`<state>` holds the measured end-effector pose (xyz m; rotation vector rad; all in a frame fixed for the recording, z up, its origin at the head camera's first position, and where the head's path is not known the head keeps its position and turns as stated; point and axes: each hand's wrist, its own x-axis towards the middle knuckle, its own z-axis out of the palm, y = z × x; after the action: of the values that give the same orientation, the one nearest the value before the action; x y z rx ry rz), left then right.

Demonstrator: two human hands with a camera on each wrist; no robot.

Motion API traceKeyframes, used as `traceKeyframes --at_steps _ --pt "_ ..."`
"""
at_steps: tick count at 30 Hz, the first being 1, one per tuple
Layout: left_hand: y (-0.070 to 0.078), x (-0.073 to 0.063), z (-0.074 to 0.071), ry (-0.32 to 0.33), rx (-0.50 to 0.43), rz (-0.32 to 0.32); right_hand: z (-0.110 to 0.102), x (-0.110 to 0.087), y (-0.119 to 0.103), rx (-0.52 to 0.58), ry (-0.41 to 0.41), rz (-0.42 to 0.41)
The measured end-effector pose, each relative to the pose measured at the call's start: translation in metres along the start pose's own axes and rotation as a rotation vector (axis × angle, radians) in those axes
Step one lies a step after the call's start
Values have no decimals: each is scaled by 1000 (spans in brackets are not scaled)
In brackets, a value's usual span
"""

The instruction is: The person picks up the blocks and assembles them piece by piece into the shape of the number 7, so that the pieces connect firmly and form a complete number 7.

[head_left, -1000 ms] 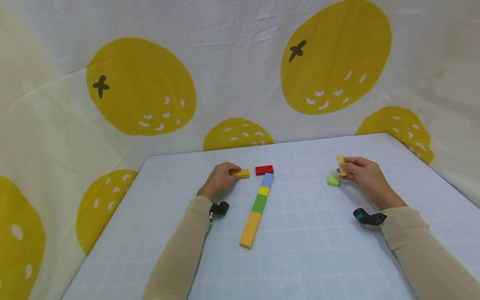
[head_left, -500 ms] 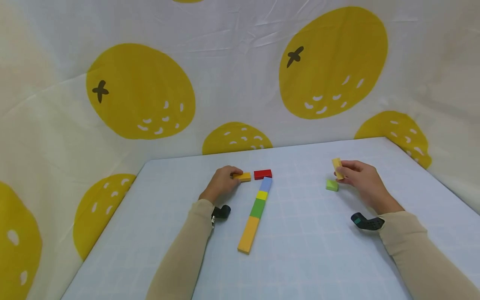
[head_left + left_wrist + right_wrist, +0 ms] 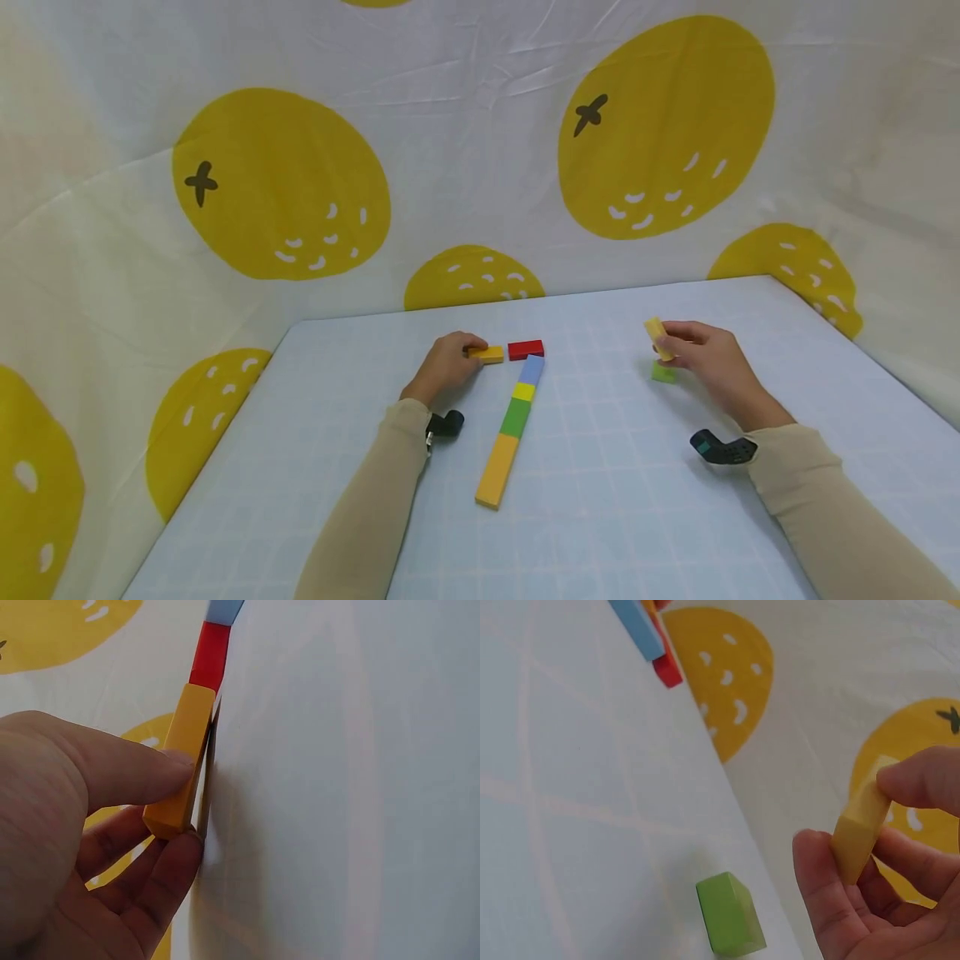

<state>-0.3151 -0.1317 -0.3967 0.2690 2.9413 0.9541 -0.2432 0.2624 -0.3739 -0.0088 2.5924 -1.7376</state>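
Note:
The left hand (image 3: 447, 363) pinches an orange block (image 3: 180, 761) by its left end, thumb on top and fingers below, close over the table. Just right of that block lies a red block (image 3: 526, 349). My right hand (image 3: 705, 354) holds a pale yellow block (image 3: 861, 825) tilted in the air between thumb and fingers. Below it a light green block (image 3: 729, 915) sits on the table, partly covered by the right hand in the head view.
A slanting row runs toward me: a blue block (image 3: 532, 368), a small yellow block (image 3: 523, 392), a green block (image 3: 515, 417) and a long orange block (image 3: 497, 471). The pale checked table (image 3: 600, 517) meets a fruit-patterned cloth (image 3: 480, 167) behind.
My right hand has moved left with the pale yellow block, now over the light green one. The left hand and its orange block have shifted slightly right, nearer the red block.

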Motion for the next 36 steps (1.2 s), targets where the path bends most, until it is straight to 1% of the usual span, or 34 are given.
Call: traceKeyframes --at_steps 4,11,16,23,30,36 --pt "2 1 2 1 0 1 4 -3 -3 -1 -2 -14" --pt "2 2 4 4 6 11 13 -2 -6 26 -47 -24" --pt "3 2 3 3 9 12 18 -1 -7 14 -64 -22" --pt "6 2 2 -5 17 -10 21 -1 -8 -24 -66 1" --pt "7 5 4 -16 40 -9 23 -3 -12 -19 -63 5" --pt "6 7 5 -11 50 -17 25 -5 -16 -31 -69 7"
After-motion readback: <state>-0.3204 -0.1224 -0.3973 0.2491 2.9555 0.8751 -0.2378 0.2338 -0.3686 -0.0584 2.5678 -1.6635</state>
